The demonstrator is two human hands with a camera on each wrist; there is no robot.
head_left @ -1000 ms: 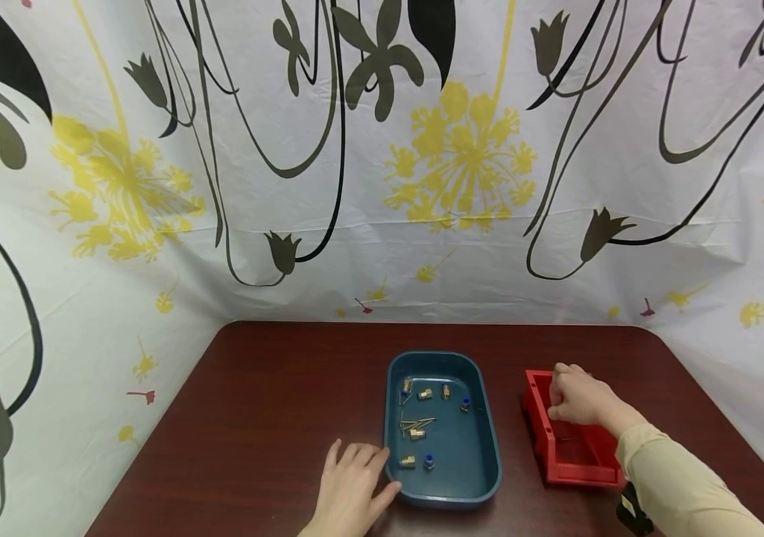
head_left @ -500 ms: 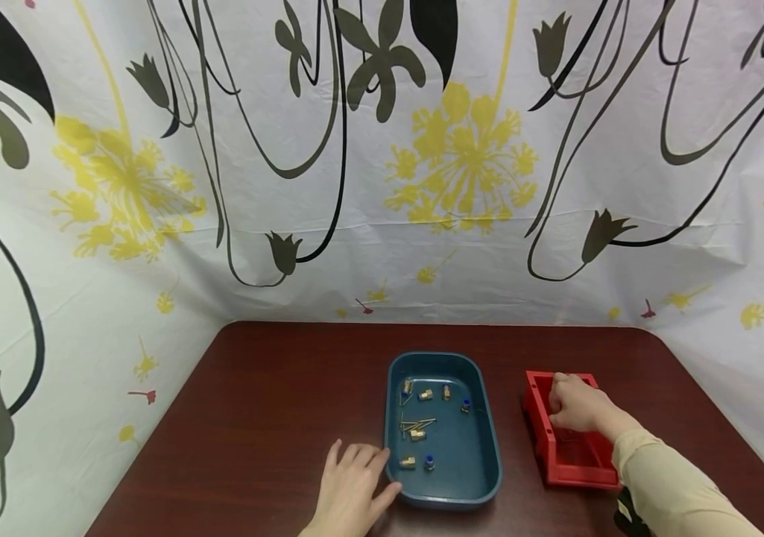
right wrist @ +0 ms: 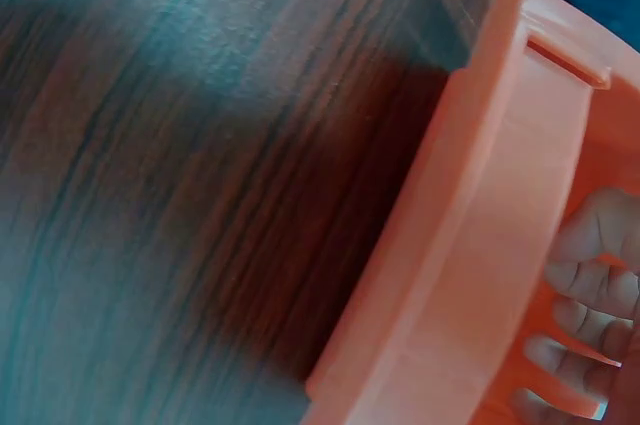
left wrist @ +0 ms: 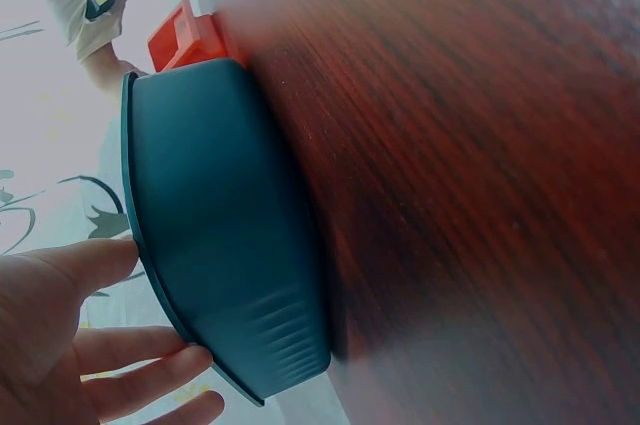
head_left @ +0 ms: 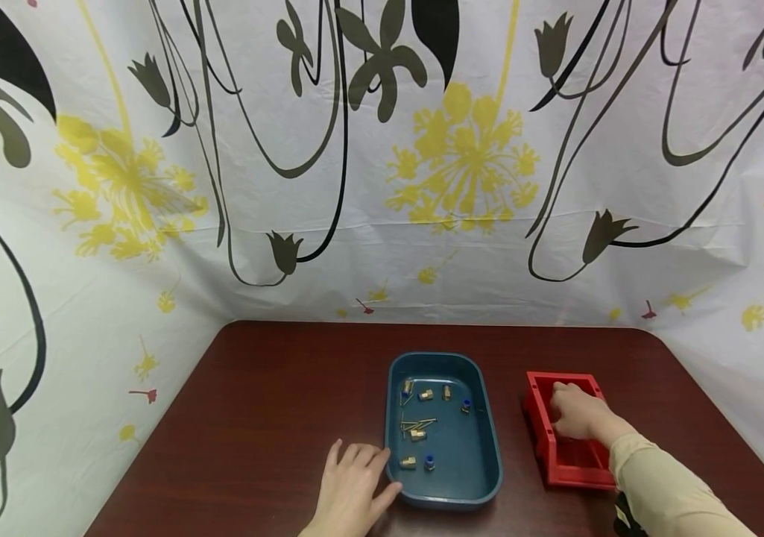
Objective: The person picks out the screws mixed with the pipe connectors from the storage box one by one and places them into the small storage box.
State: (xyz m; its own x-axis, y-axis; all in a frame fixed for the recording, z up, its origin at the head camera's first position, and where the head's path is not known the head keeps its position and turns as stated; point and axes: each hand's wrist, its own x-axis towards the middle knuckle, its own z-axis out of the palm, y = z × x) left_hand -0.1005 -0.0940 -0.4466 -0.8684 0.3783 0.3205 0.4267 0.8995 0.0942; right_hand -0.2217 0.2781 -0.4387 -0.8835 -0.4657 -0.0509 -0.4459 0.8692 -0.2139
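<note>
My left hand is at the near left corner of a blue-green tray. In the left wrist view its thumb and fingertips touch the tray's rim, with the fingers fairly straight. Inside the tray lie small brass fittings, some blue-ended pieces and several thin brass-coloured nails or pins. My right hand reaches down into a red bin. The right wrist view has its bent fingers low behind the bin wall; I cannot tell whether they hold anything.
Both containers stand on a dark red-brown table, the bin to the right of the tray with a gap between them. A white curtain with a flower print hangs behind the table and along its sides. A dark band is at the right wrist.
The right hand has moved lower and slightly nearer within the red bin, its fingers sinking deeper. My left hand and the tray stay where they were.
</note>
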